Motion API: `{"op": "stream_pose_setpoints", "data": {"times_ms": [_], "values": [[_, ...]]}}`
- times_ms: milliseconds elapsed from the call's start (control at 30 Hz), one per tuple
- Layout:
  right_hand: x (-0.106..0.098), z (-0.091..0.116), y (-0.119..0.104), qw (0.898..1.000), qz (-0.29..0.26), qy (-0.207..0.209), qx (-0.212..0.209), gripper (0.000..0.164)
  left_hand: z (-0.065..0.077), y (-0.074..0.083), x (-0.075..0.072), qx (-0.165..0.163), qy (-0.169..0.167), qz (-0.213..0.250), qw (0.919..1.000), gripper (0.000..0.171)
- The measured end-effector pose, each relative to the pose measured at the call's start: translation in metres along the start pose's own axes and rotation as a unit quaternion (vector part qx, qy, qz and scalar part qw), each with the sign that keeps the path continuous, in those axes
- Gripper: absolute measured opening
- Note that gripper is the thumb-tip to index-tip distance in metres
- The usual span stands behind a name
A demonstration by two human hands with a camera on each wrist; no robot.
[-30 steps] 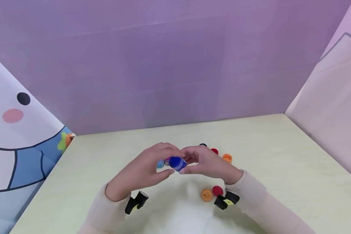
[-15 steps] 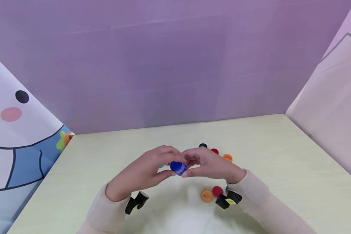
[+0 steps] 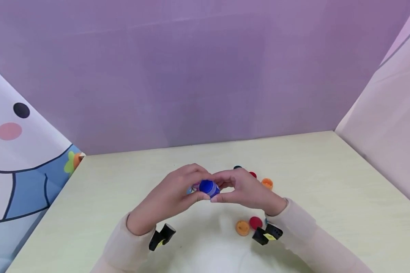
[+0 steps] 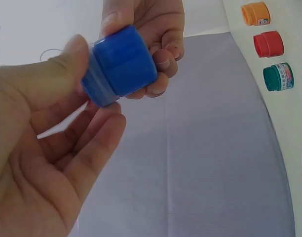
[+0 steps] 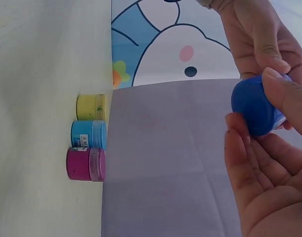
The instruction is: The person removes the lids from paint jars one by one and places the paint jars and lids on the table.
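Both hands hold one small blue paint jar (image 3: 209, 188) up above the table, tilted. My left hand (image 3: 177, 189) pinches its translucent lid end (image 4: 99, 81) between thumb and fingers. My right hand (image 3: 244, 187) grips the solid blue body (image 4: 126, 61); in the right wrist view its thumb and fingertips press on opposite sides of the jar. Beyond the hands stand a lidless orange jar (image 4: 255, 14), a red jar (image 4: 268, 44) and a green jar (image 4: 278, 77). Closed yellow (image 5: 92, 107), light blue (image 5: 87, 134) and magenta (image 5: 84, 164) jars line up on the left.
An orange lid (image 3: 242, 228) and a red lid (image 3: 255, 223) lie on the pale table (image 3: 123, 174) near the right wrist, with a teal piece (image 3: 266, 220) partly hidden by the sleeve. A purple cloth wall (image 3: 205, 76) rises behind.
The left thumb has closed in from below against the lid end. After dipping slightly, the jar and both hands have risen a little; the right hand keeps its hold.
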State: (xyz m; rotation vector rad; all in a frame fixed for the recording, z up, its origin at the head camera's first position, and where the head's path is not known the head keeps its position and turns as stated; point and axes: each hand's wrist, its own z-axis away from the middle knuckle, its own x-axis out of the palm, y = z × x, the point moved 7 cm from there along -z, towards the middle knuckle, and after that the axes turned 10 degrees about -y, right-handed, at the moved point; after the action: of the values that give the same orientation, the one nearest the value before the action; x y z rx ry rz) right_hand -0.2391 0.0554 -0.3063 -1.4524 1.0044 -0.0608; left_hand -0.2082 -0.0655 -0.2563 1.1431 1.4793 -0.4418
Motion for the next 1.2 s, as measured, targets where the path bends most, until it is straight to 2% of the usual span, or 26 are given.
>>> {"op": "stream_pose_setpoints", "data": {"times_ms": [200, 467, 600, 733, 867, 967, 1033, 1200], "values": [[-0.001, -0.001, 0.004, 0.999, 0.027, 0.019, 0.032, 0.038, -0.001, -0.006, 0.002, -0.048, 0.013, 0.022, 0.9985, 0.034], [0.0, -0.001, 0.002, 0.998, 0.049, 0.033, 0.023, 0.033, 0.001, -0.014, 0.001, -0.129, 0.062, 0.023, 0.9895, 0.03], [-0.001, 0.0, 0.0, 0.997, 0.062, 0.049, 0.016, 0.031, 0.001, -0.015, 0.001, -0.151, 0.087, 0.021, 0.9844, 0.029], [0.0, 0.0, 0.001, 0.996, 0.065, 0.057, 0.019, 0.031, 0.001, -0.016, 0.003, -0.161, 0.091, 0.02, 0.9826, 0.03], [-0.002, 0.0, 0.001, 0.995, 0.069, 0.065, 0.019, 0.032, 0.001, -0.015, 0.002, -0.15, 0.088, 0.01, 0.9847, 0.034], [-0.002, 0.0, 0.001, 0.995, 0.067, 0.067, 0.023, 0.034, 0.001, -0.013, 0.0, -0.124, 0.086, 0.008, 0.9886, 0.038], [-0.002, 0.001, 0.001, 0.995, 0.067, 0.064, 0.024, 0.036, 0.002, -0.011, -0.001, -0.093, 0.077, 0.013, 0.9925, 0.04], [-0.003, 0.002, 0.003, 0.995, 0.073, 0.06, 0.023, 0.04, 0.001, -0.004, -0.003, 0.01, 0.043, 0.013, 0.9989, 0.044]]}}
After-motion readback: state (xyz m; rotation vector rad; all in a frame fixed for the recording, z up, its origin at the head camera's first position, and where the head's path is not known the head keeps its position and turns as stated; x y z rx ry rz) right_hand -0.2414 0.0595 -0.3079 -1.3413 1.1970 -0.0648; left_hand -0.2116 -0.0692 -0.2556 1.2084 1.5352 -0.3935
